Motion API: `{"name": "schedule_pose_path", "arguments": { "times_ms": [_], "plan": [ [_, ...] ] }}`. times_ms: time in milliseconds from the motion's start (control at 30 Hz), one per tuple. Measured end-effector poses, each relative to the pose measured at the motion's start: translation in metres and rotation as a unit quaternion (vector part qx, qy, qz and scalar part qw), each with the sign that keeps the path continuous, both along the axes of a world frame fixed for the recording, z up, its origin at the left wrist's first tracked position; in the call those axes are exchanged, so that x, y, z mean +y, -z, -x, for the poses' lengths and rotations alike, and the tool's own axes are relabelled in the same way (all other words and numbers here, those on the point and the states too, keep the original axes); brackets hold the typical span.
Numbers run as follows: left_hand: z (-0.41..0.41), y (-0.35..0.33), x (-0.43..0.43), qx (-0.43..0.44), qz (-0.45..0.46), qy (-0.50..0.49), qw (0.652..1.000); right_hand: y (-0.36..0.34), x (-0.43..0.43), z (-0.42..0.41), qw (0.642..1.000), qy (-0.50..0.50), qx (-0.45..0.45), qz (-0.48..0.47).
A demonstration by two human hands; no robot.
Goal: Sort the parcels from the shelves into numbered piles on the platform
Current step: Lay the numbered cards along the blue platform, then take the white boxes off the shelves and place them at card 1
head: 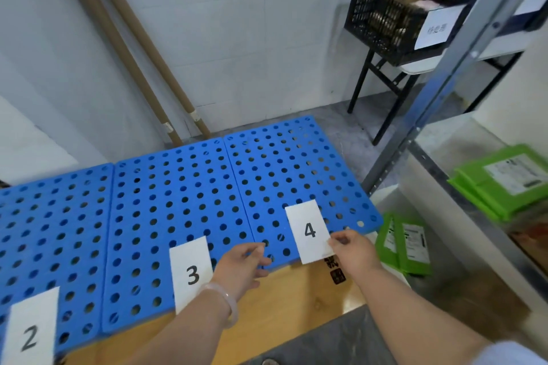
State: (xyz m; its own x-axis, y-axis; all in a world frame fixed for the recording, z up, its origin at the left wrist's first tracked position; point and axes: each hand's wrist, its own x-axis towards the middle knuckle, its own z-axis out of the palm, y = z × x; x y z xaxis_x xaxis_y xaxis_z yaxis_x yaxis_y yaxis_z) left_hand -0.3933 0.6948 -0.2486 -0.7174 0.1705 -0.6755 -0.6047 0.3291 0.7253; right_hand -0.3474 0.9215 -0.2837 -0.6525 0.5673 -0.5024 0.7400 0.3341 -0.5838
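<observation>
Pinching card 4 [310,231] by lower corner in right hand [353,249], fingertips clamped; likely setting pile marker on platform [178,187] front edge, beside card 3 [192,274]. Left hand [240,267] loosely curled, empty.

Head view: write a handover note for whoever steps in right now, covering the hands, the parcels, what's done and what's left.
Right grip pinches card 4 at its near right corner, on the blue platform.
Left grip hovers beside it, loosely curled, holding nothing.
Along the platform's near edge lie card 3 and card 2.
On the shelf at right sit green parcels; lower green parcels sit beneath.
Done: number cards out; no parcel on the platform.
Left: all the sorting.
</observation>
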Motion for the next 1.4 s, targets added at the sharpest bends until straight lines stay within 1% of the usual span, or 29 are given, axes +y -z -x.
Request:
{"name": "schedule_pose_path", "arguments": {
  "times_ms": [200,267,333,467,533,633,800,867,967,1067,1133,1233,1300,1400],
  "plan": [
    [0.007,-0.012,0.014,0.024,0.016,0.065,0.997,-0.014,0.006,-0.003,1.000,-0.008,-0.002,-0.025],
    [0.010,-0.023,0.021,0.061,0.024,0.103,0.992,-0.026,0.007,-0.007,0.999,-0.016,0.013,-0.026],
    [0.015,-0.035,0.031,0.116,0.035,0.150,0.981,-0.042,0.008,-0.011,0.998,-0.026,0.040,-0.039],
    [0.029,-0.066,0.053,0.230,0.076,0.257,0.936,-0.085,0.013,-0.021,0.990,-0.055,0.090,-0.097],
    [0.031,-0.084,0.061,0.277,0.073,0.295,0.912,-0.110,0.012,-0.031,0.983,-0.071,0.099,-0.138],
    [0.029,-0.111,0.071,0.327,0.047,0.342,0.880,-0.147,0.006,-0.052,0.973,-0.072,0.094,-0.200],
    [0.030,-0.164,0.097,0.407,-0.018,0.400,0.821,-0.216,-0.003,-0.084,0.955,-0.012,0.084,-0.285],
    [0.029,-0.192,0.111,0.439,-0.054,0.413,0.796,-0.251,-0.004,-0.096,0.943,0.020,0.095,-0.319],
    [0.020,-0.237,0.135,0.466,-0.124,0.415,0.771,-0.303,-0.004,-0.116,0.916,0.083,0.129,-0.371],
    [0.008,-0.276,0.153,0.476,-0.174,0.416,0.755,-0.347,-0.002,-0.136,0.901,0.127,0.152,-0.387],
    [0.005,-0.296,0.165,0.496,-0.185,0.412,0.742,-0.368,0.002,-0.146,0.895,0.137,0.157,-0.395],
    [0.009,-0.319,0.185,0.514,-0.174,0.405,0.736,-0.388,0.014,-0.153,0.890,0.157,0.164,-0.395],
    [0.015,-0.330,0.199,0.525,-0.160,0.396,0.737,-0.396,0.026,-0.152,0.891,0.174,0.181,-0.377],
    [0.018,-0.340,0.222,0.530,-0.156,0.370,0.747,-0.402,0.051,-0.146,0.894,0.216,0.241,-0.310]
  ]
}}
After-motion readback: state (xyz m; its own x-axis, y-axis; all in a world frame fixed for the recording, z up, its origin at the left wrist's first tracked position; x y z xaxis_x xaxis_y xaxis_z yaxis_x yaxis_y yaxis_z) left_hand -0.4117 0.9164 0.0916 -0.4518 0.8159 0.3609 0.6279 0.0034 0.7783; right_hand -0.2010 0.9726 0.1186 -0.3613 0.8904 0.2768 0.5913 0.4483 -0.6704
